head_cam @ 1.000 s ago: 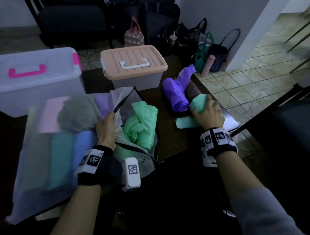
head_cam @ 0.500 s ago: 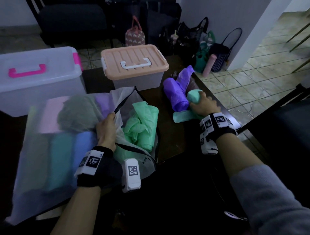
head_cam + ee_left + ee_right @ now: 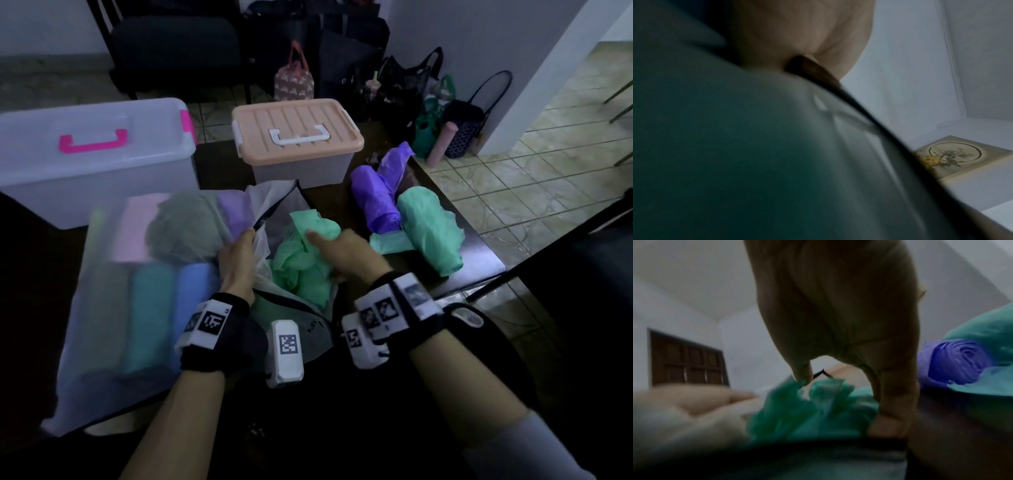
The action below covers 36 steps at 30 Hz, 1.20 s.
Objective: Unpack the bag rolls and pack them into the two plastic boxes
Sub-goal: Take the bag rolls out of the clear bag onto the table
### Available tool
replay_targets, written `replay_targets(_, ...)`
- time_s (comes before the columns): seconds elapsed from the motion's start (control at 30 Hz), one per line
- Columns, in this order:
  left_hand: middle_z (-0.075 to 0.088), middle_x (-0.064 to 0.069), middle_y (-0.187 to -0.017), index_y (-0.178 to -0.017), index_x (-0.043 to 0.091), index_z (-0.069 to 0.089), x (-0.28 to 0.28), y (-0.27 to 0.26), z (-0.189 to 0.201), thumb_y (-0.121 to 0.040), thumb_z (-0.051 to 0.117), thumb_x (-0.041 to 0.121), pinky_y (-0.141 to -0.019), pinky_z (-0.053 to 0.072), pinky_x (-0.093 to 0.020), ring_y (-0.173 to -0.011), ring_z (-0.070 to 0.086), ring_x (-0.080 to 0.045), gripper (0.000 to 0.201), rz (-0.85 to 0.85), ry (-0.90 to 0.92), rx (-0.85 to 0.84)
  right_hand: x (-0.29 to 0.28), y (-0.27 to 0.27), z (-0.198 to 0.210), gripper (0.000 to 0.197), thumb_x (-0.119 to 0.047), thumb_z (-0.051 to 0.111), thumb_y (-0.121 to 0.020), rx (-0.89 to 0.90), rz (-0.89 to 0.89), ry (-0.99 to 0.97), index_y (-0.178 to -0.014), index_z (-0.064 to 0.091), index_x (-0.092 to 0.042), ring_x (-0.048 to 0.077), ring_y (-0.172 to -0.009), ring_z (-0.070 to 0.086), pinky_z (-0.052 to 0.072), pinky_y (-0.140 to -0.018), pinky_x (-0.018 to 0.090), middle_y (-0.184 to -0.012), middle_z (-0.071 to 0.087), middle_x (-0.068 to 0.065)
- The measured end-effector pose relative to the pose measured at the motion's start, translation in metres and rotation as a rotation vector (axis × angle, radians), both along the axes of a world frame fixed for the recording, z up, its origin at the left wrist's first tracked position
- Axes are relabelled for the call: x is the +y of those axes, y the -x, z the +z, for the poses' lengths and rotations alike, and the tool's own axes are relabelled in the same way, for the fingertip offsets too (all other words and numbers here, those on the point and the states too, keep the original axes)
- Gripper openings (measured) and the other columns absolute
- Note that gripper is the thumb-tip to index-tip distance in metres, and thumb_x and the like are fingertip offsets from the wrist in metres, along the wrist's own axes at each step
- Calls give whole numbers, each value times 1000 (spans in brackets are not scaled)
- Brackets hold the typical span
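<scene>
A loose green bag roll (image 3: 305,260) lies crumpled in the mouth of the translucent pouch (image 3: 113,308), directly under the right hand (image 3: 346,255), whose fingers reach down onto it; in the right wrist view a thumb and a finger stand apart with green film bunched between and around their tips, though blur hides whether they have closed on it. The left hand (image 3: 238,262) sits just left of that roll, its fingers curled round the pouch's dark-trimmed opening edge and holding it up. Inside the pouch show more rolls, among them a teal one (image 3: 150,315) and a blue one (image 3: 195,301) side by side. To the right on the dark table (image 3: 479,270) lie a purple roll (image 3: 376,202) and another green roll (image 3: 428,233), touching each other. Behind stand two lidded boxes: a clear box (image 3: 96,161) with a pink handle and a peach-lidded box (image 3: 298,137).
</scene>
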<state>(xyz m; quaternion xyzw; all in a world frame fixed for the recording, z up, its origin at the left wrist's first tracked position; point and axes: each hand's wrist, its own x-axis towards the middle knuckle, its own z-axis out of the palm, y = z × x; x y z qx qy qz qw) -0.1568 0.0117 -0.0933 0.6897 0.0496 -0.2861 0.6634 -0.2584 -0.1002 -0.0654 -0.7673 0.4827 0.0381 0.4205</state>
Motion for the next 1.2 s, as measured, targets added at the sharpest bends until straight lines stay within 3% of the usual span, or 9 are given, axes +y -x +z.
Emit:
replay_targets(0.07, 56, -13, -82, -67, 12, 55, 0, 1, 0, -88, 51, 26, -69, 43, -35, -78, 53, -22, 26, -3, 3, 4, 13, -9, -8, 90, -63, 53, -83, 18, -59, -49, -137, 26, 3, 33, -126, 44, 38, -100, 36, -140, 39, 20)
replay_targets(0.13, 55, -12, -80, -66, 12, 53, -1, 1, 1, -89, 51, 24, -68, 42, -34, -77, 52, -22, 26, 3, 3, -6, 19, -16, -15, 93, -55, 62, -81, 25, -77, -48, -139, 19, 2, 33, -128, 41, 37, -100, 36, -141, 33, 20)
replay_targets(0.23, 53, -13, -82, -66, 13, 51, 0, 1, 1, -88, 52, 25, -66, 40, -35, -76, 49, -21, 25, 7, -12, -17, 19, -20, -21, 82, -38, 69, -81, 15, -59, -14, -136, 23, 2, 34, -126, 43, 40, -100, 37, -139, 35, 20)
replay_targets(0.37, 55, -12, -81, -69, 12, 54, 1, 0, 1, -85, 54, 27, -66, 41, -37, -76, 50, -21, 21, 16, -13, -29, 10, -13, -10, 70, -33, 63, -85, -136, -71, 17, -134, 30, 5, 33, -121, 46, 39, -95, 32, -136, 41, 21)
replay_targets(0.53, 56, -10, -80, -70, 13, 55, 1, 2, 1, -88, 52, 22, -67, 42, -35, -76, 52, -20, 21, 1, 24, -23, -15, 13, 19, 68, -27, 67, -81, -284, -126, 277, -134, 35, 1, 36, -121, 45, 37, -102, 38, -131, 46, 22)
replay_targets(0.77, 50, -10, -80, -64, 12, 51, 1, 2, 0, -89, 52, 24, -68, 39, -35, -77, 47, -19, 28, 18, -16, -65, -23, 72, 13, 85, -33, 63, -83, 112, -106, 511, -148, 12, -13, 40, -123, 36, 34, -99, 48, -132, 35, 21)
replay_targets(0.93, 47, -6, -71, -62, 12, 48, 1, 2, 1, -88, 52, 23, -65, 37, -34, -75, 44, -19, 29, 26, -13, -58, -19, 78, -19, 75, -21, 55, -89, 214, -124, 593, -149, 10, -25, 38, -116, 40, 40, -89, 46, -123, 40, 20)
replay_targets(1.03, 44, -1, -66, -63, 12, 47, 0, 3, 2, -89, 50, 22, -66, 37, -33, -75, 43, -19, 29, 13, -18, -61, -24, 73, -31, 67, -10, 45, -92, 250, -102, 625, -149, 12, -22, 38, -115, 39, 41, -88, 46, -126, 39, 20)
replay_targets(1.2, 47, -6, -74, -63, 13, 48, 0, 2, 0, -89, 50, 24, -68, 37, -35, -77, 44, -20, 28, -1, -30, -58, -30, 65, -39, 56, -5, 33, -95, 286, -76, 747, -148, 16, -11, 38, -119, 36, 39, -91, 45, -135, 33, 21)
